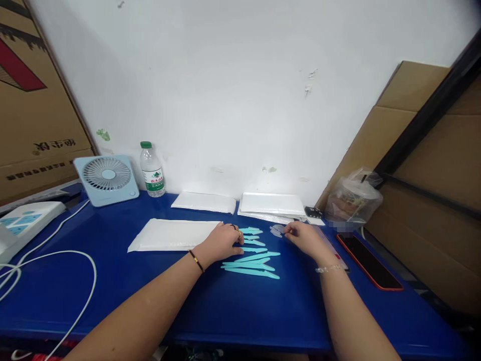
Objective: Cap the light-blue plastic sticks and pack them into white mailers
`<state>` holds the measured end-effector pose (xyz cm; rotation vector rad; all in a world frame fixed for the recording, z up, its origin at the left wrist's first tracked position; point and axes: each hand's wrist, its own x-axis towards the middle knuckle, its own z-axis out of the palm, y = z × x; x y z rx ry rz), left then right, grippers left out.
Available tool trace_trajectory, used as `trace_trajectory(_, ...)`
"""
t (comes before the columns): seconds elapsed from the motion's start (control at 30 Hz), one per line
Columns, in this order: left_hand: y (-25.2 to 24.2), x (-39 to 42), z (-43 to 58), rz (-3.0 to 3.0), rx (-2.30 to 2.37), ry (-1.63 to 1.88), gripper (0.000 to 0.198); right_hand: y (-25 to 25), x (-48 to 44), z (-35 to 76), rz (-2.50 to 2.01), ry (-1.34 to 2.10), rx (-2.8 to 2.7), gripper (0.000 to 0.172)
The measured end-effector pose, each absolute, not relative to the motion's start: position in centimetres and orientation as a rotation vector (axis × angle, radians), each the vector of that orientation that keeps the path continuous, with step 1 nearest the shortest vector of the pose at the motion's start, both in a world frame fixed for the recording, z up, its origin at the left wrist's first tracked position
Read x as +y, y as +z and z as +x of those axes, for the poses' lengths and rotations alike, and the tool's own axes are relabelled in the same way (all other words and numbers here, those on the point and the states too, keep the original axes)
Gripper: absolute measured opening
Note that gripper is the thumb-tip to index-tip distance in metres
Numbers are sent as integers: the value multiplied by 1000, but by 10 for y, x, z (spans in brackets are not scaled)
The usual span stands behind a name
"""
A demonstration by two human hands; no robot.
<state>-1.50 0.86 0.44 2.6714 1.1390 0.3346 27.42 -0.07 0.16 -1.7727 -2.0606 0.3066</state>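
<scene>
Several slim turquoise plastic pieces (251,264) lie in a row on the blue table (112,296). My left hand (221,242) rests on the table at their left end, fingers curled down onto the pieces near its fingertips; it wears a ring and a dark bracelet. My right hand (306,236) is just right of the row, its fingers pinched at a small heap of clear plastic bits (277,230). A white padded envelope (171,234) lies flat left of my left hand.
Two stacks of white envelopes (272,204) sit at the wall. A small fan (107,179) and a water bottle (152,169) stand at the back left, white cables (56,260) trail left. A phone (370,260) and a plastic bag (353,198) lie right, beside cardboard.
</scene>
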Motion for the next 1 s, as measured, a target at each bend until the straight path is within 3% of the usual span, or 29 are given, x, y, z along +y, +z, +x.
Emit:
trace_trajectory(0.1,4,6,-10,2710,1171,299,8,-6,4,270,-1744,321,-2093,10)
trace_trajectory(0.4,5,8,-10,2539,1177,421,11,-21,10,255,-1624,300,-2177,12)
trace_trajectory(0.63,7,13,-14,2325,1181,542,11,9,-4,258,-1347,701,-1931,25)
trace_trajectory(1.0,4,14,-12,2289,1154,561,12,4,-9,237,-1219,954,-1875,29)
